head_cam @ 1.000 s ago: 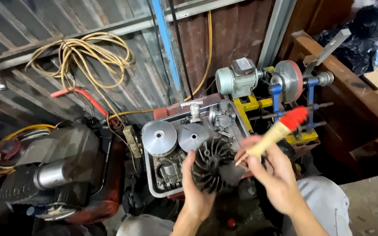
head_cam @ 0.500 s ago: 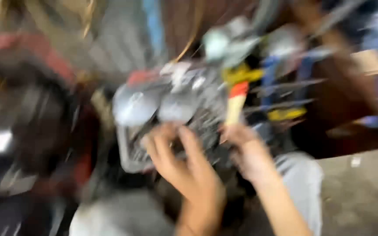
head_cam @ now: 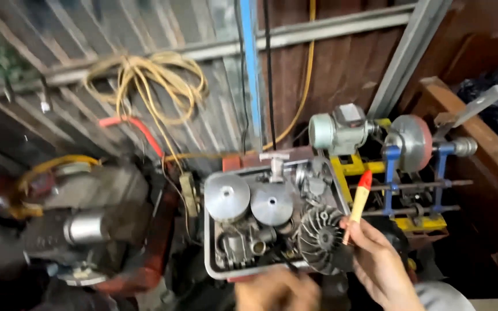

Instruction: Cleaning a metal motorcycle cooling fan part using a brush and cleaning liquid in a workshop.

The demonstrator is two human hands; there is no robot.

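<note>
My right hand (head_cam: 377, 262) grips a brush (head_cam: 359, 201) with a pale wooden handle and a red end, which points up and away from me. Just left of it a dark round finned part (head_cam: 320, 241) lies at the front right corner of a grey metal tray (head_cam: 209, 253). Two shiny metal discs (head_cam: 226, 197) (head_cam: 271, 203) lie side by side in the tray, with small engine parts around them. My left hand (head_cam: 276, 291) is a blur at the bottom edge, just in front of the tray and apart from the finned part. Its fingers cannot be made out.
Behind the tray stands a grey motor (head_cam: 338, 130) driving a pink grinding wheel (head_cam: 411, 140) on a yellow and blue frame. A coil of yellow cable (head_cam: 145, 78) hangs on the corrugated wall. A dark engine (head_cam: 87, 222) sits at the left, a wooden beam (head_cam: 482, 144) at the right.
The finned part has left my left hand and now lies in the tray. My left hand has dropped toward the bottom edge. The brush now points more upright. The view swung sharply in between.
</note>
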